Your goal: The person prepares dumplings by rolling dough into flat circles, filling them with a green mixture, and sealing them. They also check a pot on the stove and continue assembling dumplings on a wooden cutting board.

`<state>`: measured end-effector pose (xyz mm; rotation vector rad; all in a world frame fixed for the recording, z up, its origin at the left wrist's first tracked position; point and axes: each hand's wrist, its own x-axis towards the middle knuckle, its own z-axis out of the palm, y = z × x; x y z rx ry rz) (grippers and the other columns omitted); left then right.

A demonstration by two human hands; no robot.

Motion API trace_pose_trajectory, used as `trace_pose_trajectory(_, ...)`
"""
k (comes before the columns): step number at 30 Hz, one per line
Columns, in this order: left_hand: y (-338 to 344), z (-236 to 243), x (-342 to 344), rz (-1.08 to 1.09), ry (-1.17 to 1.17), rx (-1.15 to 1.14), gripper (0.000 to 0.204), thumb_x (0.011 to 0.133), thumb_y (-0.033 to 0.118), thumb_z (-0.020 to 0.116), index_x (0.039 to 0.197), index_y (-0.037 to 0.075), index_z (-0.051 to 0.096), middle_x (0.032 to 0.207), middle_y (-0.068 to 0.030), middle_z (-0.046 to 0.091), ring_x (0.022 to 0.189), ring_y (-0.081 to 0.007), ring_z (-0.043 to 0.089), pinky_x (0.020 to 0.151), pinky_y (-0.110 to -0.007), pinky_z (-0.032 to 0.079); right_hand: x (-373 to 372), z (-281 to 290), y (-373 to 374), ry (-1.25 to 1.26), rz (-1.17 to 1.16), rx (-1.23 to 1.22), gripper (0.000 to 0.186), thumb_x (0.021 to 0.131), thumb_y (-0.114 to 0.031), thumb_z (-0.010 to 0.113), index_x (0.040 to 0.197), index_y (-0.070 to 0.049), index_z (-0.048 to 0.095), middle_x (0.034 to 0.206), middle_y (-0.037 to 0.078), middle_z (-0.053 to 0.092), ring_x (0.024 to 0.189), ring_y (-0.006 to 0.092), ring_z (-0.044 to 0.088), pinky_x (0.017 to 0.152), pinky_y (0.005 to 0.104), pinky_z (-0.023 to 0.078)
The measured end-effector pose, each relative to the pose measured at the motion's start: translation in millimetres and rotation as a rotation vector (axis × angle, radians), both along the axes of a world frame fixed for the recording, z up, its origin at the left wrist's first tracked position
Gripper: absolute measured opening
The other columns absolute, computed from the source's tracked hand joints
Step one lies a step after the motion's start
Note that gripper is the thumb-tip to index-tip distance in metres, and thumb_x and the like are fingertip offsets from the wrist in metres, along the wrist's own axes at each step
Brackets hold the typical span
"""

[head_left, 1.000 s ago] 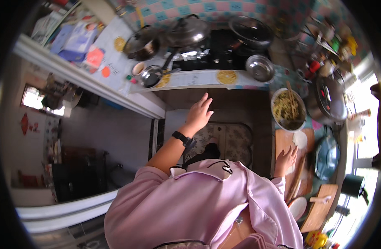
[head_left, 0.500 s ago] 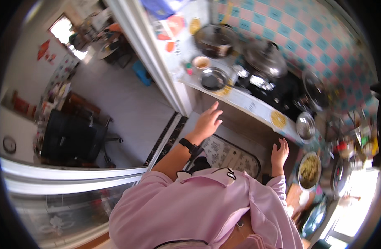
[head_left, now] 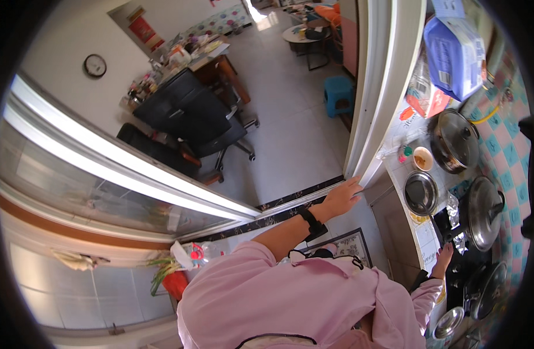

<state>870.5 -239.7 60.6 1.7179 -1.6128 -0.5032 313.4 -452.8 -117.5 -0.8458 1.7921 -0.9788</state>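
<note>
My left hand (head_left: 343,199), with a black watch (head_left: 314,225) on its wrist, is stretched out empty with the fingers extended. Its fingertips are beside the foot of the white door frame (head_left: 368,168); whether they touch it I cannot tell. Near the counter edge and the black stove (head_left: 456,273), my right hand (head_left: 443,262) shows its fingers stretched out, with nothing visible in them. A small steel pan (head_left: 421,192) with a dark handle lies on the counter above it. Beside that pan stand a bowl (head_left: 423,159) with some brown food and a lidded pot (head_left: 454,141).
A large steel lidded pan (head_left: 482,212) sits on the stove. Beyond the open doorway are a black office chair (head_left: 188,116), a cluttered desk and a blue stool (head_left: 338,96). Green onions (head_left: 160,273) stand in a red bag at the left. A patterned mat (head_left: 351,244) lies by my feet.
My view and body have turned left toward the doorway, so the counter and stove now lie on the right. My left hand has come near the door frame.
</note>
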Motion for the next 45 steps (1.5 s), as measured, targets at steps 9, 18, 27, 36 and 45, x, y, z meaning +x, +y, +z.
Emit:
trace_pose_trajectory(9,-20,20,-61,0.12,0.0,-0.057,0.026,0.091,0.015,0.065,0.115,0.006,0.063,0.141,-0.0161,0.053,0.121,-0.0358,0.055,0.1,-0.041,0.046,68,73,16,-0.255,0.474,0.223,0.026,0.097,-0.033,0.063,0.1,-0.008,0.065,0.06,-0.005,0.052,0.043,0.0037,0.043,0.039,0.0188,0.03)
trace_pose_trajectory(18,-123,80,-192,-0.121,0.111,-0.233,0.029,0.091,0.014,0.066,0.12,0.007,0.063,0.128,-0.0149,0.062,0.115,-0.0336,0.06,0.096,-0.041,0.049,13,153,73,-0.609,0.632,0.195,0.03,0.101,-0.028,0.057,0.104,0.001,0.065,0.059,-0.007,0.038,0.046,0.0021,0.028,0.042,0.0203,0.021)
trace_pose_trajectory(27,-242,126,-275,-0.416,0.163,-0.341,0.03,0.092,0.01,0.067,0.121,0.003,0.062,0.117,-0.0101,0.069,0.105,-0.0191,0.067,0.09,-0.032,0.053,-112,248,171,-0.366,0.233,0.251,0.029,0.1,-0.026,0.056,0.098,0.001,0.068,0.057,-0.005,0.044,0.044,0.0035,0.031,0.042,0.0217,0.021)
trace_pose_trajectory(36,-329,132,-371,-0.507,-0.03,-0.116,0.06,0.091,0.044,0.065,0.129,-0.002,0.054,0.124,-0.024,0.062,0.117,-0.0369,0.059,0.1,-0.043,0.046,-149,317,267,-0.218,-0.137,-0.015,0.032,0.101,-0.026,0.056,0.098,0.004,0.068,0.053,-0.005,0.042,0.041,0.0027,0.031,0.04,0.021,0.021)
trace_pose_trajectory(45,-344,131,-467,-0.458,-0.552,-0.034,0.07,0.085,0.05,0.072,0.129,0.003,0.045,0.125,-0.0219,0.054,0.116,-0.0381,0.059,0.094,-0.045,0.052,-113,302,236,-0.47,-0.316,-0.369,0.032,0.103,-0.025,0.054,0.112,0.005,0.061,0.073,0.002,0.055,0.054,0.0052,0.041,0.047,0.0196,0.03)
